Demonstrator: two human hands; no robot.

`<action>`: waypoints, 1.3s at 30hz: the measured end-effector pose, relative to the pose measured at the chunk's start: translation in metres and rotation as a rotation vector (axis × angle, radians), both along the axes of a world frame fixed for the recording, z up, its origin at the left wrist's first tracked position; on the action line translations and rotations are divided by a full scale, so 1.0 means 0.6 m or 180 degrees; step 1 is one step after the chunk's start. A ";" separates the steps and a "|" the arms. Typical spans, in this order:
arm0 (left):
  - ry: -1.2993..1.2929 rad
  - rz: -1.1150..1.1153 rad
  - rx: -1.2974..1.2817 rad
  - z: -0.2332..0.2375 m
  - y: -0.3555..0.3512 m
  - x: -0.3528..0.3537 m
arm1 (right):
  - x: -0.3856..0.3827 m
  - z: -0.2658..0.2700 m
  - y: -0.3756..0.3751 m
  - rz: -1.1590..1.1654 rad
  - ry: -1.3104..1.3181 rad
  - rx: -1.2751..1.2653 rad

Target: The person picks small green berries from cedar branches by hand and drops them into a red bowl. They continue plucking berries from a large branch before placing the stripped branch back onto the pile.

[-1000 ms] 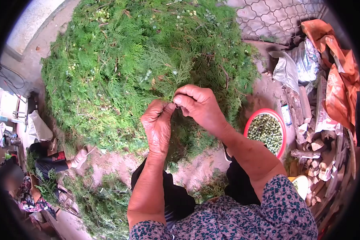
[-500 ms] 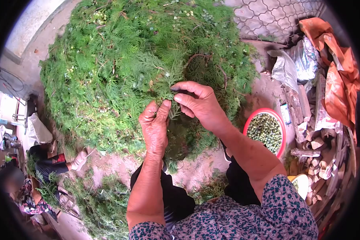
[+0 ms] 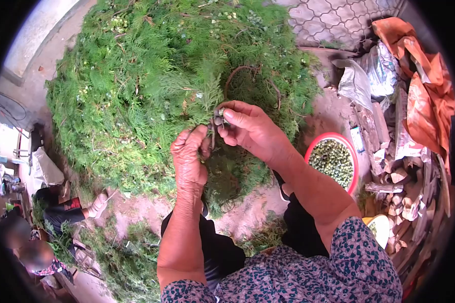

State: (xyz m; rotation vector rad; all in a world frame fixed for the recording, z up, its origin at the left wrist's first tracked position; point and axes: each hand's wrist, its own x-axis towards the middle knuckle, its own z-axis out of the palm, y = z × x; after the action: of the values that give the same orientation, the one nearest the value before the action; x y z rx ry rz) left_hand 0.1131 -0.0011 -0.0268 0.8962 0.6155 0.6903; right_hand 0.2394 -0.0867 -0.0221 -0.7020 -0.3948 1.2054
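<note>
Two bare hands meet over the near part of a broad green pile of branches (image 3: pixel 121 101). The left hand (image 3: pixel 187 159) has its grip closed on a leafy sprig (image 3: pixel 207 101), thumb and fingers pinching low on the stem, and the sprig's feathery tips point to the far side. Just beside it, the right hand (image 3: pixel 250 129) has its grip closed on a small green cone (image 3: pixel 221 112), held between thumb and forefinger; its lower fingers are curled in near the stem.

Under the hands the pile dips into shadow, and its near edge ends loosely on the floor (image 3: pixel 237 217). A strip of bare floor runs from left to right between this edge and a smaller heap of greenery (image 3: pixel 136 257) at the near left. Another person's foot (image 3: pixel 97 206) stands at the left end of that strip.

To the right, a band of floor separates the pile from a red-rimmed basin (image 3: pixel 357 169) filled with small green cones; the right forearm passes over its near left edge. Nearer, a yellow-edged bowl (image 3: pixel 381 232) sits by the patterned sleeve. Firewood (image 3: pixel 397 202) crowds the right side close past the basin, with a pale sack (image 3: pixel 356 83) and orange sheeting (image 3: pixel 422 111) farther off.
</note>
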 end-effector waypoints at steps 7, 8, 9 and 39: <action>0.0001 0.0032 -0.0460 -0.015 -0.001 -0.004 | 0.039 -0.009 -0.071 -0.0156 -0.0051 -0.0147; 0.0093 0.0035 -0.0284 -0.017 -0.007 -0.003 | 0.046 -0.008 -0.087 -0.0151 -0.0167 -0.0212; 0.0184 0.0040 -0.0309 -0.014 -0.014 -0.003 | 0.049 -0.006 -0.101 -0.0212 -0.0180 -0.0207; -0.0081 -0.0288 -0.0175 0.032 -0.290 -0.023 | -0.067 0.018 -0.337 -0.1176 -0.0241 -0.0614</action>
State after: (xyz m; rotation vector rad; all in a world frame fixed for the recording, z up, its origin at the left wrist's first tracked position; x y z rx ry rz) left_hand 0.0996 -0.1754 -0.0078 0.8578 0.5651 0.6000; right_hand 0.1993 -0.2888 -0.0111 -0.9441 -0.1998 0.8745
